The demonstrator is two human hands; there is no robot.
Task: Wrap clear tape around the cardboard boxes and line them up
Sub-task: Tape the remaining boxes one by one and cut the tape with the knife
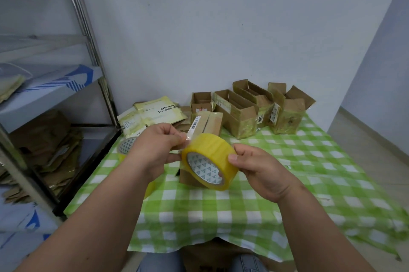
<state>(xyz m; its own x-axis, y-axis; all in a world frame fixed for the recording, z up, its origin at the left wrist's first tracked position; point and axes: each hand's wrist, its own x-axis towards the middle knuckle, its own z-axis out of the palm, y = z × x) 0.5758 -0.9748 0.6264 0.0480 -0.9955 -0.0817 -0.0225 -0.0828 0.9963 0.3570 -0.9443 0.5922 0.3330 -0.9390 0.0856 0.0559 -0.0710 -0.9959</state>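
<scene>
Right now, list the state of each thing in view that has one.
tape roll: held up, free end peeled
left hand: pinches the tape end
right hand: grips the roll
closed box: flaps shut, on table
open boxes: flaps up, by the wall
second tape roll: lying on table

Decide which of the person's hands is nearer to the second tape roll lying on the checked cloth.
Left. The left hand is right beside the second tape roll, partly covering it, while pinching the tape end. The right hand grips the held roll, farther right.
</scene>
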